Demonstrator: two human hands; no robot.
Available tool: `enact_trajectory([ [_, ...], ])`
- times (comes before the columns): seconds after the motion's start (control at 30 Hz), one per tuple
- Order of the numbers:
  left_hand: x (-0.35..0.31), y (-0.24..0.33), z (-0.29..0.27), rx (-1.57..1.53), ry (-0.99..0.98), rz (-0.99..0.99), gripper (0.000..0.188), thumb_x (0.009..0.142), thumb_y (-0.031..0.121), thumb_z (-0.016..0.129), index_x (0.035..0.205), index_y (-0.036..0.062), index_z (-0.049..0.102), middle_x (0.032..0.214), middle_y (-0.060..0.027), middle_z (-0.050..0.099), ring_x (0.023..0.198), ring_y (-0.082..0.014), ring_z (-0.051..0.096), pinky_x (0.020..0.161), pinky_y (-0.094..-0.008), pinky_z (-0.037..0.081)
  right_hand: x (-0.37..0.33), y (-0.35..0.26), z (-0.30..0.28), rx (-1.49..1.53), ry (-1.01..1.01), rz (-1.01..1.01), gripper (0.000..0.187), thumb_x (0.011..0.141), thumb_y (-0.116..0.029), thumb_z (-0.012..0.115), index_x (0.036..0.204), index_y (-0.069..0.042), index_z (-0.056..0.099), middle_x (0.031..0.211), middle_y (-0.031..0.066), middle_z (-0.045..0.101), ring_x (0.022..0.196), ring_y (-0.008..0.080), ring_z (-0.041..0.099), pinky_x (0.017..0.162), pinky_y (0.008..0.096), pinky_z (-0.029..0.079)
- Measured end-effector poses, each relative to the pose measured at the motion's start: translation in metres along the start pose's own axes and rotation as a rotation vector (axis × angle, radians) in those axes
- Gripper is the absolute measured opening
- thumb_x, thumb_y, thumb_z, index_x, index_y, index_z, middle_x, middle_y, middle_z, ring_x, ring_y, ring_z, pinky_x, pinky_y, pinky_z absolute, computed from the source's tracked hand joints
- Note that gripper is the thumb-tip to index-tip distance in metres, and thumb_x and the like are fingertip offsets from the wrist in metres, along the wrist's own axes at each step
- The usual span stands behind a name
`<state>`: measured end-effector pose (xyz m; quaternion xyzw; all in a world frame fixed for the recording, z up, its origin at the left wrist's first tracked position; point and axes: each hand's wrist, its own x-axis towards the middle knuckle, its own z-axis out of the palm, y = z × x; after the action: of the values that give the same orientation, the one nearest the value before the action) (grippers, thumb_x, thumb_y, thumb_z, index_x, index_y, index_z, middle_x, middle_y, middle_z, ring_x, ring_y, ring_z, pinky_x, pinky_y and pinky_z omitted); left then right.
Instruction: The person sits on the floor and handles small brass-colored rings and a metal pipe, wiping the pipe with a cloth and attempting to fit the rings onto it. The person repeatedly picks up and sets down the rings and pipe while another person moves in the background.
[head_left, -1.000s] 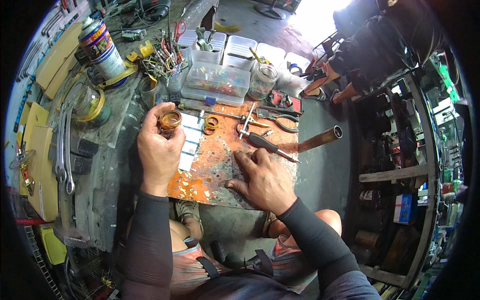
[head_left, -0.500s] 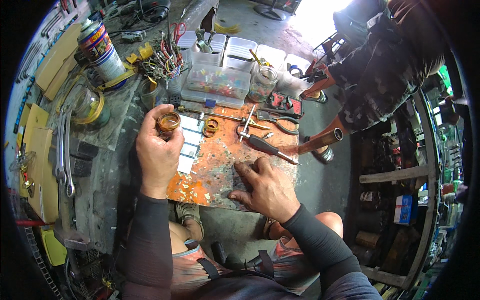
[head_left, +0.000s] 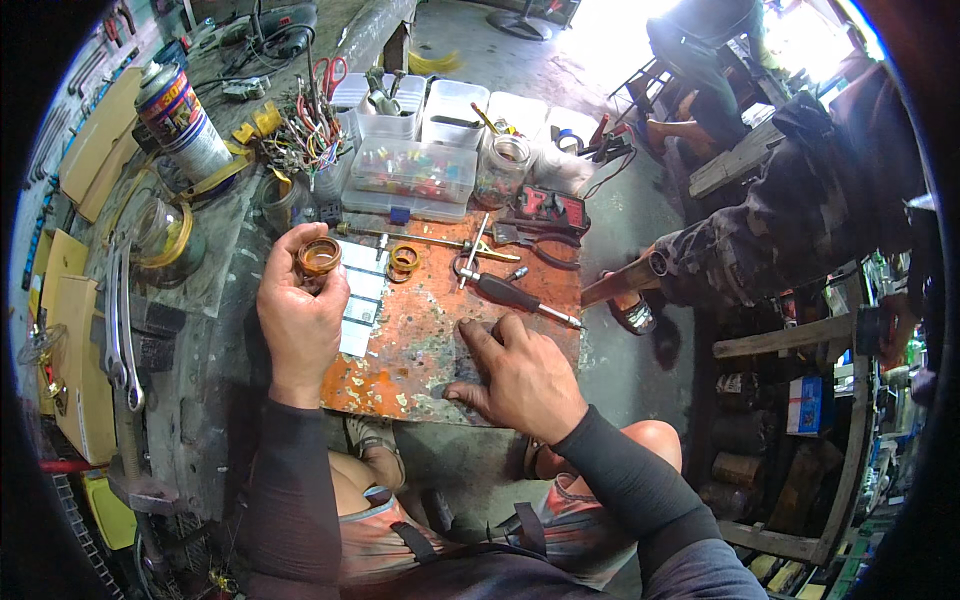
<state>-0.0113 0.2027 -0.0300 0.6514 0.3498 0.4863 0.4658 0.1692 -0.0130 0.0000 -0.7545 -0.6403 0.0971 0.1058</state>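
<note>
My left hand (head_left: 303, 335) is closed around a glossy amber-brown ring (head_left: 320, 257), held upright between thumb and fingers with its hollow facing up. Beside it, similar brown rings (head_left: 404, 263) lie at the edge of a white printed sheet (head_left: 358, 318). On the worn orange tabletop (head_left: 380, 385) rests my right hand (head_left: 532, 378), thumb and forefinger apart, nothing visible in it. Its other fingers are partly curled. Just beyond lie a black-handled pointed tool (head_left: 510, 292), a metal T-shaped tool (head_left: 474, 250) and dark-handled pliers (head_left: 552, 250).
Behind the tools stand a clear case of small coloured parts (head_left: 412, 175), a glass jar (head_left: 504, 165) and white bins (head_left: 455, 115). A spray can (head_left: 183, 122) and two wrenches (head_left: 122, 340) are on the left bench. Another person's leg (head_left: 770, 245) is at the right, near a wooden rack (head_left: 790, 335).
The view has shifted slightly, so the bench things sit a little further left. The other person at the right has moved. My left hand still holds the ring; my right hand stays on the tabletop.
</note>
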Motion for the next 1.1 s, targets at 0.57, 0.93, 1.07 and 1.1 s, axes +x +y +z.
enact_trajectory([
  [0.57,0.002,0.000,-0.002,-0.016,-0.012,-0.024,0.041,0.096,-0.010,0.071,0.136,-0.0019,0.066,0.118,-0.0056,0.074,0.099,-0.0082,0.071,0.082,-0.0247,0.060,0.024,-0.012,0.000,-0.007,0.012,0.060,0.078,0.090,-0.064,0.080,0.143,-0.009,0.065,0.108,0.0204,0.062,0.092,0.0405,0.071,0.082,0.0495,0.058],
  [0.93,0.001,-0.001,-0.002,-0.026,-0.015,-0.028,0.042,0.098,-0.010,0.070,0.138,-0.0017,0.065,0.123,-0.0066,0.073,0.104,-0.0094,0.071,0.086,-0.0243,0.059,0.021,-0.006,-0.003,-0.032,0.024,0.033,0.078,0.092,-0.062,0.079,0.138,-0.002,0.065,0.106,0.0216,0.061,0.089,0.0409,0.071,0.079,0.0500,0.059],
  [1.07,0.001,0.000,-0.006,0.000,-0.045,-0.051,0.043,0.099,-0.012,0.067,0.140,-0.0016,0.063,0.131,-0.0073,0.072,0.110,-0.0109,0.070,0.089,-0.0240,0.059,0.018,-0.004,-0.006,-0.012,0.066,0.087,0.077,0.088,-0.062,0.083,0.142,-0.010,0.067,0.106,0.0186,0.061,0.091,0.0393,0.071,0.079,0.0497,0.059],
  [1.1,0.001,-0.001,-0.007,0.003,-0.051,-0.064,0.043,0.099,-0.012,0.067,0.140,-0.0017,0.063,0.131,-0.0072,0.072,0.110,-0.0109,0.070,0.088,-0.0239,0.059,0.017,-0.005,-0.007,-0.007,0.061,0.071,0.076,0.088,-0.061,0.083,0.142,-0.011,0.067,0.107,0.0190,0.061,0.091,0.0395,0.071,0.079,0.0501,0.059],
])
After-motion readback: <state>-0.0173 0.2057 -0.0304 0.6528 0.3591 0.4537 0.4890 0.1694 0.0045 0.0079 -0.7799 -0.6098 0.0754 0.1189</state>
